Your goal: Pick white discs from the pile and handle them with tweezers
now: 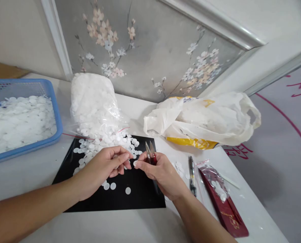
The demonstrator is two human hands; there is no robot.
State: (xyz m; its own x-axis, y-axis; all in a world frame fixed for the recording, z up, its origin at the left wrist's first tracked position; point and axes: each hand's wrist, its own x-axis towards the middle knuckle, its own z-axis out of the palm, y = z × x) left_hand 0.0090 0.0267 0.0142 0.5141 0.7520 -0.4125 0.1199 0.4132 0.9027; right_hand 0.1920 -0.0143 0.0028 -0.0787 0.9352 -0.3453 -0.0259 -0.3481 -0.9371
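My right hand (pixel 162 170) is closed around a pair of small thread snips (pixel 150 152) with red on the handle, blades pointing up and apart. Between its thumb and fingertip it also pinches a small white disc (pixel 135 163). Just to the left, my left hand (pixel 112 162) has its thumb pressed against curled fingers; what they hold, if anything, is hidden. Both hands are over a black mat (pixel 140 199). A heap of white discs (pixel 102 138) covers the mat's far left part, and a single disc (pixel 128 190) lies near its front.
A clear bag (pixel 93 98) of discs spills onto the mat. A blue basket (pixel 58 118) of discs stands left. Behind on the right lies a white and yellow plastic bag (pixel 203 118). A pen (pixel 192 175) and a dark red case (pixel 228 216) lie right, by the table edge.
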